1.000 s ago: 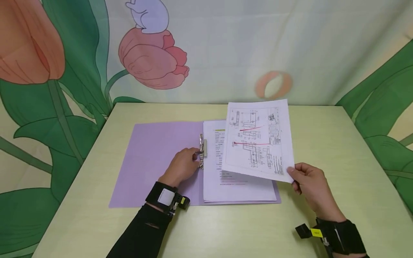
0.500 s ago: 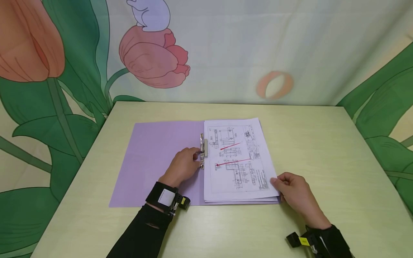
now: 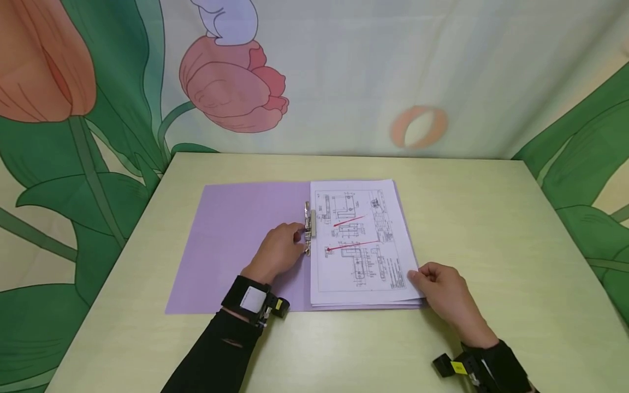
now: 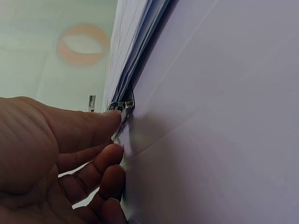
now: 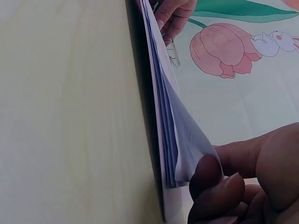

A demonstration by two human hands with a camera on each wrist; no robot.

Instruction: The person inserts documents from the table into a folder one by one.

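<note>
A purple folder (image 3: 231, 240) lies spread on the table, a stack of paper on its right half. On top is a sheet with line drawings (image 3: 363, 273) and two red strokes. My left hand (image 3: 277, 248) is at the metal clip (image 3: 308, 218) by the fold. In the left wrist view the thumb and forefinger of my left hand (image 4: 70, 135) pinch the lower part of the clip (image 4: 126, 105). At the lower right corner, my right hand (image 3: 444, 289) pinches the top sheet. The right wrist view shows that sheet (image 5: 191, 135) bent slightly up from the stack.
The pale table (image 3: 491, 229) extends around the folder on all sides. Behind its far edge hangs a curtain (image 3: 344, 82) printed with flowers and leaves. Both wrists wear black bands with small cameras.
My right hand has brought the drawing sheet left and down onto the stack, its left edge now along the clip. My left hand has stayed at the clip.
</note>
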